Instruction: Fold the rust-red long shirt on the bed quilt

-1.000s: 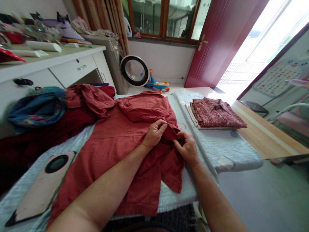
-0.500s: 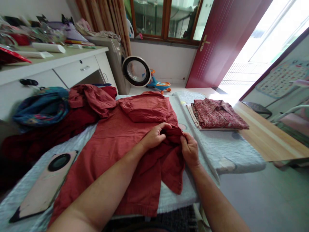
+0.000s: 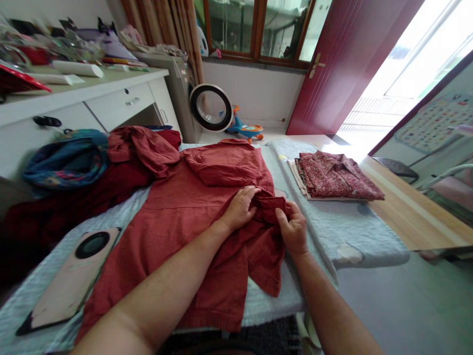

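A rust-red long-sleeved shirt [image 3: 177, 217] lies spread over the light blue cloth, one sleeve bunched toward the left. My right hand [image 3: 293, 229] pinches the end of its folded right-hand part [image 3: 271, 204] between thumb and fingers, slightly raised. Close by, my left hand [image 3: 240, 209] curls over the same fold, thumb apart from the fingers, with cloth between them. Its fingertips are partly lost in the fabric. Below both hands, a loose flap [image 3: 266, 266] of the shirt hangs toward the near edge.
A folded patterned red garment [image 3: 340, 175] rests on the right part of the light blue cloth [image 3: 369, 246]. At left are a tablet-like case [image 3: 66, 286], a blue patterned garment [image 3: 66, 160] and dark red cloth. Behind stand a washing machine with its round door [image 3: 211, 107] open and a toy car [image 3: 246, 129].
My left hand has flattened a little over the fold, its fingers reaching further along the cloth. My right hand has shifted slightly, still pinching the fabric. The view has moved slightly.
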Tool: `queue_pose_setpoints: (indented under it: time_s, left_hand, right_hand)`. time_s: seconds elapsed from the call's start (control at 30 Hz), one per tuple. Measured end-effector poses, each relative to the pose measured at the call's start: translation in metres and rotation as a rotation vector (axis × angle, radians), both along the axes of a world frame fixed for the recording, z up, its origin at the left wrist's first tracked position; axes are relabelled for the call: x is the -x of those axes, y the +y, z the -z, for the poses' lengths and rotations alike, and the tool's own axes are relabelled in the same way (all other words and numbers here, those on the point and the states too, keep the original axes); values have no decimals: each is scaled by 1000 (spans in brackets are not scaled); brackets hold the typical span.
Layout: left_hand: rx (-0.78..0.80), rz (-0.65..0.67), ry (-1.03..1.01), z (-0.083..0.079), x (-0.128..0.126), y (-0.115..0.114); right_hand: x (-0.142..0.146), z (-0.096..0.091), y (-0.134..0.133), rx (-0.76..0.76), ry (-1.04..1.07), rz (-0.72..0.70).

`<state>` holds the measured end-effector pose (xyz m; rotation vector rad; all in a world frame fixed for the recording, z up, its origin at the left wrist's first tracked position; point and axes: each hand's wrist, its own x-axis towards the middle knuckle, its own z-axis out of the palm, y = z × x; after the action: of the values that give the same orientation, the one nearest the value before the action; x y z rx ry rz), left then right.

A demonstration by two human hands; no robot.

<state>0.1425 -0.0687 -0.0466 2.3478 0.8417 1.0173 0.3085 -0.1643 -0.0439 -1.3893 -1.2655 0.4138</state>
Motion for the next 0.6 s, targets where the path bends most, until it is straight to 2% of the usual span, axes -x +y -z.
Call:
queue_pose_setpoints:
  time_s: [0.13,0.3,0.47,0.6]
  left_hand:
    - [76,24,-85,5,2,3]
    - [118,21,-110,16,0,7]
    - [111,10,-98,20,-1,8]
    - [94,8,-96,21,0,9]
  right_hand:
    - [1,0,-1,36,-77,19]
    - [0,4,1,-50,161,102]
    - [1,7,1,-91,147,167]
    - [3,8,2,-82,292,143]
